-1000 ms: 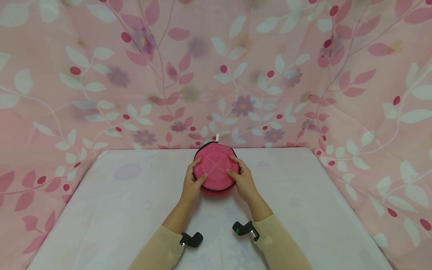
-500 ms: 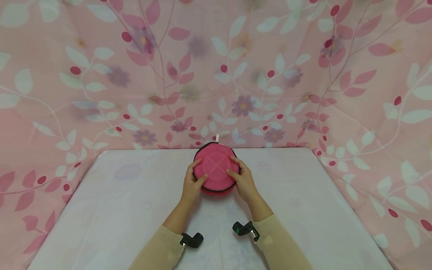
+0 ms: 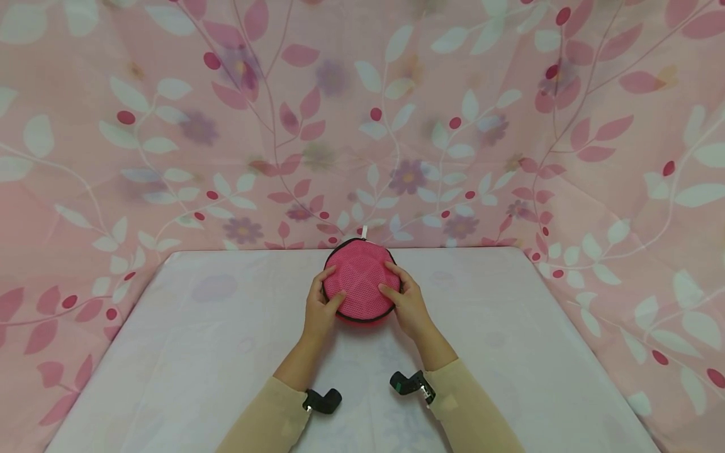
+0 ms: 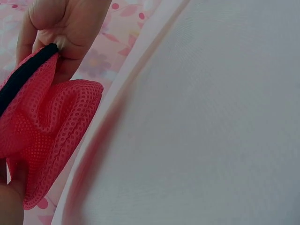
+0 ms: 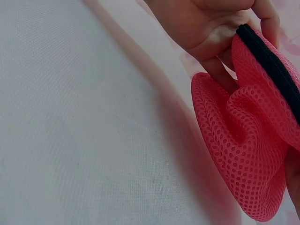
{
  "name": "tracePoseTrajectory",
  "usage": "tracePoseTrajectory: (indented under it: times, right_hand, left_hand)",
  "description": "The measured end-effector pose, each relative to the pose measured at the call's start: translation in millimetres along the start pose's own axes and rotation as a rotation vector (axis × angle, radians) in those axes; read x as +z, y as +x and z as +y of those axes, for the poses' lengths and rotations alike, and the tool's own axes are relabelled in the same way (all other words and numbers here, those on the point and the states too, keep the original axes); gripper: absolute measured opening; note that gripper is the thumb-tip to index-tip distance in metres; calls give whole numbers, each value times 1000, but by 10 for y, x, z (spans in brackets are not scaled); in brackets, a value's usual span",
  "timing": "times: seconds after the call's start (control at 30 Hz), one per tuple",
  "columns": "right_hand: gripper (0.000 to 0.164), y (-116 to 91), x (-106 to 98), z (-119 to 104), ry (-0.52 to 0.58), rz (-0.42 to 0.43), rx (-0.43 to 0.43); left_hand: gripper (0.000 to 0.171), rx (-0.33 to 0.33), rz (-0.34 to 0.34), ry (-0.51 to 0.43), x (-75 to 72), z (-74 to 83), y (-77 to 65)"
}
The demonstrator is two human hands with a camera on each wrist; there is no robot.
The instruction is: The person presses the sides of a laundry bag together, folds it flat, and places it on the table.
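A round pink mesh laundry bag (image 3: 364, 280) with a black zipper edge is at the middle of the table's far part in the head view. My left hand (image 3: 321, 306) grips its left side, thumb on the upper mesh face. On the opposite side my right hand (image 3: 412, 308) holds it the same way, thumb also on top. Below the black zipper (image 4: 26, 75), the softer mesh wall sags and folds in the left wrist view. The right wrist view shows similar folds in the bag (image 5: 253, 154). Fingers beneath the bag are partly hidden.
A white cloth covers the table (image 3: 226, 333), with a soft shadow of the bag on it. Pink floral fabric (image 3: 362, 126) hangs behind and along both sides. Black wrist cameras (image 3: 324, 401) sit at both beige sleeves (image 3: 472, 406).
The bag and both hands have shifted very slightly to the left. The hold of both hands looks the same throughout.
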State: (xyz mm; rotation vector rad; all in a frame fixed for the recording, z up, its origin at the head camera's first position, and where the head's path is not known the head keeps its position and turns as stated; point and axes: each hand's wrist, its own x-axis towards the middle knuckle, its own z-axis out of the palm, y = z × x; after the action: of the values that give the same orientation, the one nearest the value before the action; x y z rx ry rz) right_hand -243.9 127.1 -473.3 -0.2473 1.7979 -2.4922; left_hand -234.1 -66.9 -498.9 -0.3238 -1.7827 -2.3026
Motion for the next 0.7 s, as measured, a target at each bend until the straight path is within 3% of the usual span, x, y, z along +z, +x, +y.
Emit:
tracePoseTrajectory:
  times: [0.3, 0.7]
  right_hand:
    - [60, 10, -21, 11, -8, 19, 18]
    - [59, 18, -12, 25, 3, 22, 9]
  left_hand:
    - [55, -7, 7, 20, -8, -37, 5]
    - [54, -70, 21, 13, -31, -28, 12]
